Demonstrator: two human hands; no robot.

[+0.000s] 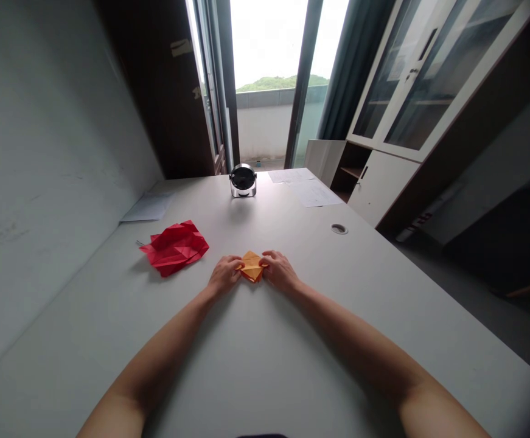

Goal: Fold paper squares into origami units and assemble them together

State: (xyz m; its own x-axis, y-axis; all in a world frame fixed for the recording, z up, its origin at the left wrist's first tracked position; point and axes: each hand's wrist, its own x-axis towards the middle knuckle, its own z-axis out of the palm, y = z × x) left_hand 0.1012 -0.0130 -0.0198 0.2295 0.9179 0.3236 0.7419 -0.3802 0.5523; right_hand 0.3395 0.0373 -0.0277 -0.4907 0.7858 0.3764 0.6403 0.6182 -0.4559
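Note:
A small piece of folded orange paper (252,266), roughly diamond-shaped, lies on the white table (265,365) with layers showing at its near corner. My left hand (226,272) pinches its left corner, thumb and fingers closed on it. At the opposite corner, my right hand (280,269) grips the paper in the same way. To the left of my left hand, apart from it, rests a larger sheet of creased red paper (176,247).
A round black device on a metal stand (243,180) stands toward the table's far end. White sheets (313,191) lie at the back right, and another sheet (147,207) is by the wall. A cable hole (339,229) is set in the tabletop at right.

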